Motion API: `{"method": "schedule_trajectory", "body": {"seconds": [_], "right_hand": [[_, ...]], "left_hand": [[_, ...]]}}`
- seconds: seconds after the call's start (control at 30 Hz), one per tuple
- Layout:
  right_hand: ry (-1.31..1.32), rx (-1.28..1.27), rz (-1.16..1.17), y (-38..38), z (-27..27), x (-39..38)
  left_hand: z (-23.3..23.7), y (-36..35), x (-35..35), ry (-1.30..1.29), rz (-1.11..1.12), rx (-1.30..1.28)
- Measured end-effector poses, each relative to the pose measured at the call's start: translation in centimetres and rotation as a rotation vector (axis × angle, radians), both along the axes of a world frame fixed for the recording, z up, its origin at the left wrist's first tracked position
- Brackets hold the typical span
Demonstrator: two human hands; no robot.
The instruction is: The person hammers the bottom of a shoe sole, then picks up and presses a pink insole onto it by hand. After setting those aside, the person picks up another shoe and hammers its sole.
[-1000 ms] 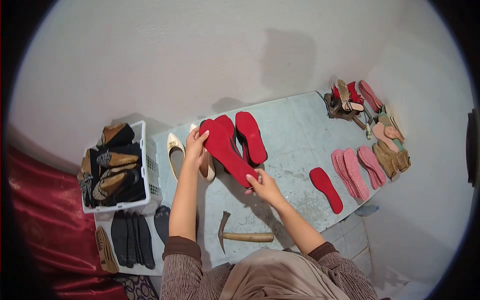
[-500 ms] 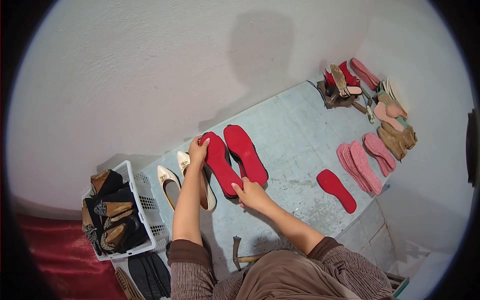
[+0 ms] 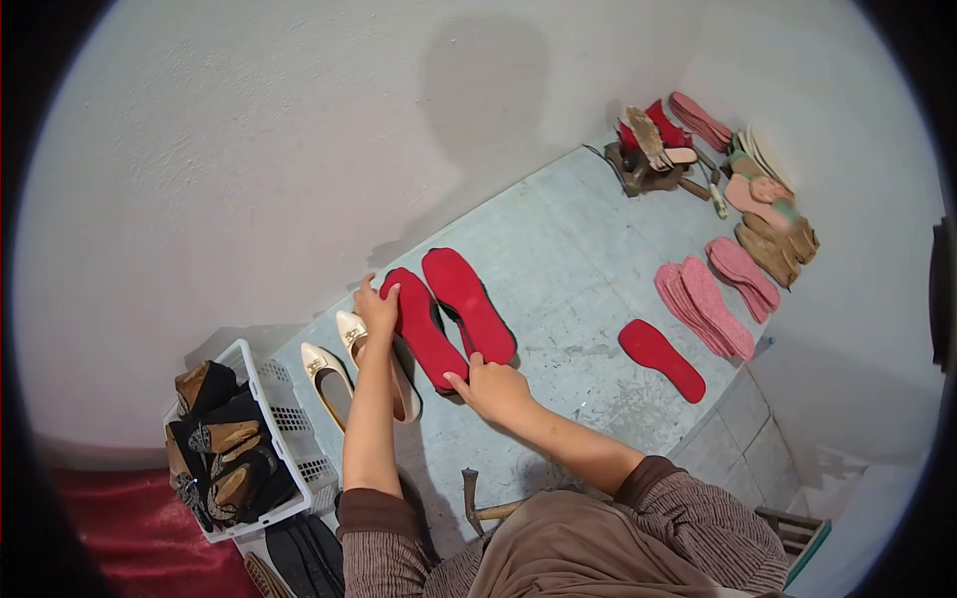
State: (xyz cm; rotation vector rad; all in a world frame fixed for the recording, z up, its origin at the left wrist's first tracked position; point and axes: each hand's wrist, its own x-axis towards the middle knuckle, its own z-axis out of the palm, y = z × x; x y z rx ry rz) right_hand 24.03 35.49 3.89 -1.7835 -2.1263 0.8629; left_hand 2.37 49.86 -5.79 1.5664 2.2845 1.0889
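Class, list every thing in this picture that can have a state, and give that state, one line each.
Left hand: grips toe end of held red insole.
Right hand: grips its heel end.
Second red insole: lying flat alongside.
Lone red insole: lying flat, apart.
Pink insoles: stacked, fanned.
Cream shoes: upright, empty.
White basket: full of shoes.
Hammer: lying, unheld.
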Motion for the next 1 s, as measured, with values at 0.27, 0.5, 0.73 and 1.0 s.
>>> {"method": "schedule_trajectory", "body": {"seconds": [0.27, 0.5, 0.73, 1.0], "right_hand": [[0.044, -0.112, -0.135, -10.3, -1.5, 12.7], [-0.146, 0.311, -0.563, -11.1, -10.2, 27.4], [-0.479, 0.283, -0.489, -8.6, -13.4, 30.3], [0.112, 0.392, -0.349, -10.7, -12.9, 21.2]], "left_hand": [[6.8, -17.3, 4.9, -0.502, -0.169, 0.275], [4.0, -31.4, 9.1, -0.654, -0.056, 0.169], [5.0, -36.9, 12.8, -0.906, -0.058, 0.025], [8.3, -41.9, 10.4, -0.631, -0.04, -0.013]]}}
